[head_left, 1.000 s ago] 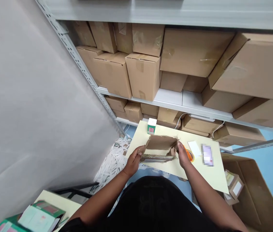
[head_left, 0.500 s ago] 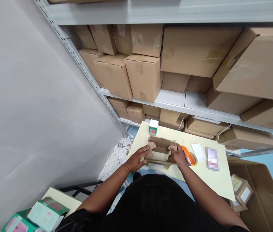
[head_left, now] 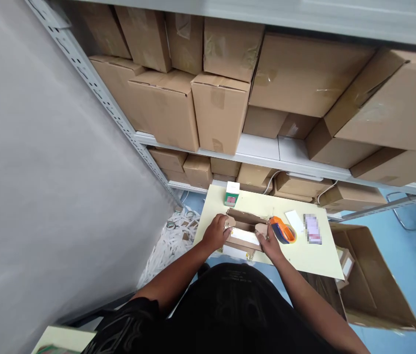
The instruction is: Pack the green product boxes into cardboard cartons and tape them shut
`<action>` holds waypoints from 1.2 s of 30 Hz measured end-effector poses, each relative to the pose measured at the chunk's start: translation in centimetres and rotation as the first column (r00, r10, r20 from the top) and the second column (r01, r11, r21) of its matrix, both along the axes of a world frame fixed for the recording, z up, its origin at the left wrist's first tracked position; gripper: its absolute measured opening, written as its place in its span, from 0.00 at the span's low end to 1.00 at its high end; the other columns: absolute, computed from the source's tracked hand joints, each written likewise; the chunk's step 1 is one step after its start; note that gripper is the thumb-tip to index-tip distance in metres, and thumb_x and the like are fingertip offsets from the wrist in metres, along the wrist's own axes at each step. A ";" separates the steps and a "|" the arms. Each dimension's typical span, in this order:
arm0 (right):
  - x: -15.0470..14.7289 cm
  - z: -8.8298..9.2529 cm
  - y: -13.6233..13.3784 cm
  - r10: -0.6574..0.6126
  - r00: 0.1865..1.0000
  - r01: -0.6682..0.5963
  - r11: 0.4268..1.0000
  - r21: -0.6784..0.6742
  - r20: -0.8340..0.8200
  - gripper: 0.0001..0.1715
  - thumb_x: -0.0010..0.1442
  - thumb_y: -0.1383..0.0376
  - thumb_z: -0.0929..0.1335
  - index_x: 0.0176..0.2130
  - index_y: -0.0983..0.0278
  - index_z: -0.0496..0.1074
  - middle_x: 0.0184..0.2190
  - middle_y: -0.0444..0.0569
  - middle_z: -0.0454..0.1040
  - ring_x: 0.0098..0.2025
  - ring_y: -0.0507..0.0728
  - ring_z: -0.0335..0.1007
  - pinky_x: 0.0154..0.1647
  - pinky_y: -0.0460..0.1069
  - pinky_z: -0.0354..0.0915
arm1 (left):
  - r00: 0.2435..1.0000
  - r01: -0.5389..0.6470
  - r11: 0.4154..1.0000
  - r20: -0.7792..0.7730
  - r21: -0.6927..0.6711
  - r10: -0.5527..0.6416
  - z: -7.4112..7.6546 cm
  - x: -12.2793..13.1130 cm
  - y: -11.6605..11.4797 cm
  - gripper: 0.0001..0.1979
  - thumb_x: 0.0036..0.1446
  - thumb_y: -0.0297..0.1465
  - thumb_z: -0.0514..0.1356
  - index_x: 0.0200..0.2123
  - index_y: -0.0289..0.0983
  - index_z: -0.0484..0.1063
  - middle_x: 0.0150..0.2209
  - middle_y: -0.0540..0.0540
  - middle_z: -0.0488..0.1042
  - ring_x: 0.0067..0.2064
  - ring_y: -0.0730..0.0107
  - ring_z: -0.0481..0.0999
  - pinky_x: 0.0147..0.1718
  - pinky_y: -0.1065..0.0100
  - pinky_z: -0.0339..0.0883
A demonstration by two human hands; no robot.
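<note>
Both forearms reach forward from the body and bend inward, so the two hands meet at the near edge of the pale yellow worktop (head_left: 305, 255). The left hand (head_left: 215, 232) lies knuckles up with its fingers curled over the left end of a small cardboard box (head_left: 245, 232), and its grip is closed on that end flap. The right hand (head_left: 269, 244) comes in from the other side, wrist low and fingers bent around the right end of the same box, grasping it. The box sits on the worktop between the two hands, flaps up and open at the top, with a white patch showing inside.

There are two hands and one box held between them. One orange tape dispenser (head_left: 283, 230) lies just beside the right hand, near the box's right end. One small green and white carton (head_left: 232, 192) stands upright at the far edge of the worktop, behind the box and apart from it. One white card (head_left: 293, 219) lies flat right of the dispenser, with one blurred flat item (head_left: 311, 228) next to it.

On the floor at the right stands one large open carton (head_left: 372, 280). A heap of white paper strips (head_left: 167, 243) lies on the floor left of the worktop.
</note>
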State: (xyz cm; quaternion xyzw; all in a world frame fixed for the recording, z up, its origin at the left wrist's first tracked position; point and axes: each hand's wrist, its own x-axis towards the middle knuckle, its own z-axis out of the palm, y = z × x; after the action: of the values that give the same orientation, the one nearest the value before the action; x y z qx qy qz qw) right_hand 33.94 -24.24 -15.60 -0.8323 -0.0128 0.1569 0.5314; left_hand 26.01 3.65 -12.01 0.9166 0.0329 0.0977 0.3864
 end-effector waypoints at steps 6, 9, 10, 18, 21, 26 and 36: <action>-0.7 -0.8 0.7 0.034 0.999 -0.030 0.994 -0.110 0.039 0.53 0.56 0.46 0.72 0.71 0.62 0.56 0.65 0.57 0.69 0.68 0.66 0.64 0.68 0.61 0.60 | 0.978 0.195 0.979 -0.083 0.063 -0.189 0.2 1.3 1.2 0.36 0.58 0.30 0.66 0.68 0.42 0.60 0.67 0.39 0.63 0.66 0.51 0.67 0.62 0.53 0.67; -0.9 -1.3 0.8 0.032 0.999 -0.033 0.992 -0.121 -0.012 0.53 0.57 0.48 0.70 0.73 0.62 0.53 0.65 0.57 0.69 0.67 0.67 0.65 0.67 0.61 0.62 | 0.975 0.213 0.966 -0.091 0.144 -0.202 -0.4 0.7 1.5 0.19 0.61 0.29 0.63 0.56 0.40 0.72 0.64 0.39 0.69 0.63 0.52 0.70 0.60 0.53 0.68; -0.9 -1.5 0.7 0.041 0.999 -0.044 0.992 -0.118 -0.030 0.53 0.58 0.49 0.70 0.73 0.62 0.52 0.65 0.57 0.68 0.67 0.67 0.65 0.66 0.61 0.62 | 0.977 0.208 0.964 -0.082 0.163 -0.197 -0.7 0.4 1.6 0.15 0.62 0.30 0.62 0.53 0.40 0.74 0.64 0.39 0.69 0.62 0.52 0.70 0.60 0.52 0.68; 1.7 -2.3 -5.1 0.018 0.984 0.038 0.950 -0.309 0.179 0.35 0.57 0.52 0.68 0.61 0.60 0.70 0.63 0.58 0.70 0.66 0.70 0.63 0.65 0.65 0.60 | 0.992 0.126 0.954 -0.062 0.272 -0.114 -2.4 0.8 1.0 0.11 0.67 0.35 0.59 0.48 0.38 0.75 0.66 0.37 0.66 0.63 0.49 0.67 0.62 0.47 0.63; 4.4 -2.6 -6.8 0.099 0.971 0.065 0.769 -0.636 0.219 0.28 0.59 0.54 0.68 0.56 0.63 0.73 0.58 0.63 0.72 0.65 0.73 0.62 0.64 0.67 0.58 | 0.993 0.107 0.921 -0.087 0.373 -0.080 -2.3 1.5 -0.3 0.08 0.66 0.30 0.57 0.45 0.39 0.76 0.62 0.36 0.69 0.60 0.46 0.68 0.59 0.44 0.61; 6.8 -4.1 -6.8 0.097 0.995 -0.040 0.539 -0.841 0.015 0.24 0.61 0.57 0.67 0.54 0.65 0.71 0.48 0.65 0.77 0.56 0.72 0.71 0.51 0.63 0.65 | 0.954 0.289 0.883 -0.188 0.370 -0.233 -2.4 1.2 -1.6 0.14 0.65 0.25 0.54 0.48 0.39 0.76 0.48 0.37 0.74 0.51 0.51 0.73 0.52 0.51 0.64; 5.5 -0.5 -9.4 -0.012 1.000 0.026 0.757 -0.653 0.027 0.22 0.61 0.47 0.64 0.40 0.61 0.75 0.33 0.56 0.79 0.39 0.68 0.75 0.41 0.59 0.66 | 0.980 0.171 0.936 -0.152 0.307 -0.129 -1.2 0.9 -1.2 0.14 0.60 0.31 0.62 0.50 0.41 0.78 0.48 0.39 0.74 0.54 0.48 0.67 0.53 0.51 0.63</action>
State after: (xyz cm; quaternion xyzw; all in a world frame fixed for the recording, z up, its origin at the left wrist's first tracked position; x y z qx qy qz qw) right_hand 39.40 -33.67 -16.08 -0.9671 0.0455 0.1374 0.2092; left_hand 26.90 2.41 -13.19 0.9711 -0.0283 0.0120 0.2367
